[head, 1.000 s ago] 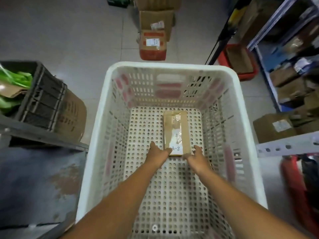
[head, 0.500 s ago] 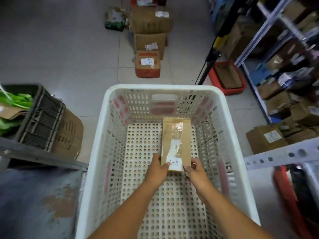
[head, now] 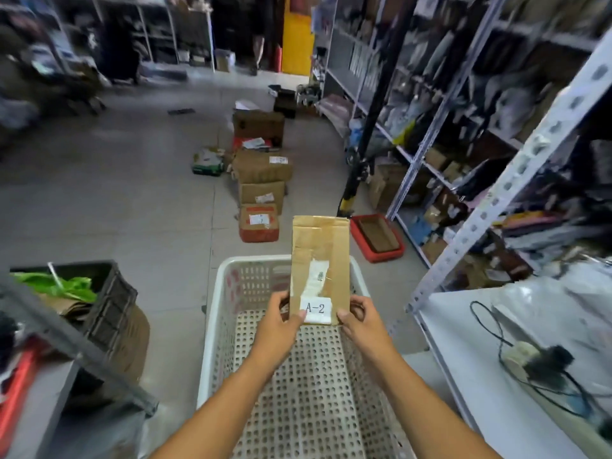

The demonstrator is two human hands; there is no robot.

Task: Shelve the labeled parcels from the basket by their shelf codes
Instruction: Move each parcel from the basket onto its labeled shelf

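Between both sets of fingers, a flat brown cardboard parcel [head: 320, 266] with a white "A-2" label [head: 315, 308] stands upright. The left hand [head: 277, 323] and right hand [head: 362, 321] pinch its lower corners, thumbs on the front. Below the fingers lies a white perforated plastic basket [head: 212, 326]. Beyond them, brown taped boxes [head: 261, 167] sit on the tiled floor; right of them rises grey metal shelving [head: 496, 200].
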